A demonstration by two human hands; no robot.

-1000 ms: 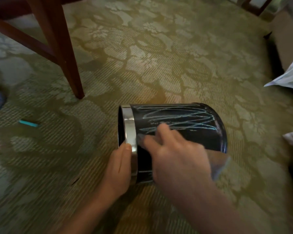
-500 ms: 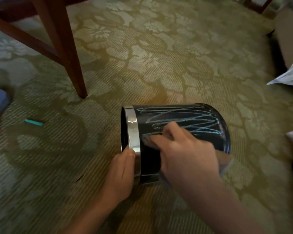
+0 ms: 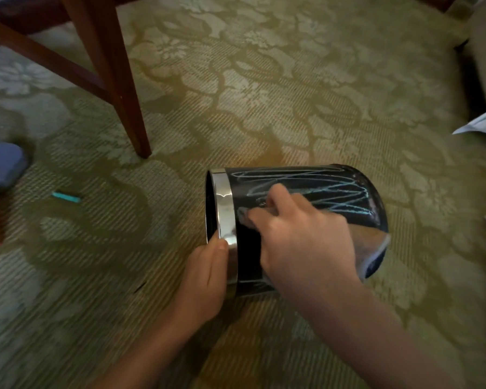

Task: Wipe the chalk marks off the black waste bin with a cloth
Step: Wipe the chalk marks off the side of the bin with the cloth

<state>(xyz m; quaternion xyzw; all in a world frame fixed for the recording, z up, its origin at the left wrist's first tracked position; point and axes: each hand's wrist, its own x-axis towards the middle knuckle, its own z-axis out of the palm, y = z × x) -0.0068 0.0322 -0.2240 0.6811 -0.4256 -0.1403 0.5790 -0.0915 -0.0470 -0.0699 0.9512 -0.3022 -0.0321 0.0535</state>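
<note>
Glossy black bin (image 3: 373, 209), chrome-looking rim (image 3: 225, 203), woven carpet (image 3: 264, 80).

Dim warm light, motion blur, glare on the chrome rim (image 3: 225, 209).

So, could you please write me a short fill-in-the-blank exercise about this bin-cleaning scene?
1. The black waste bin lies on its ____ on the carpet.
2. Its silver rim is gripped by the ____.
3. The right hand presses a ____ against the chalk marks.
Missing words: side; left hand; cloth.
</note>
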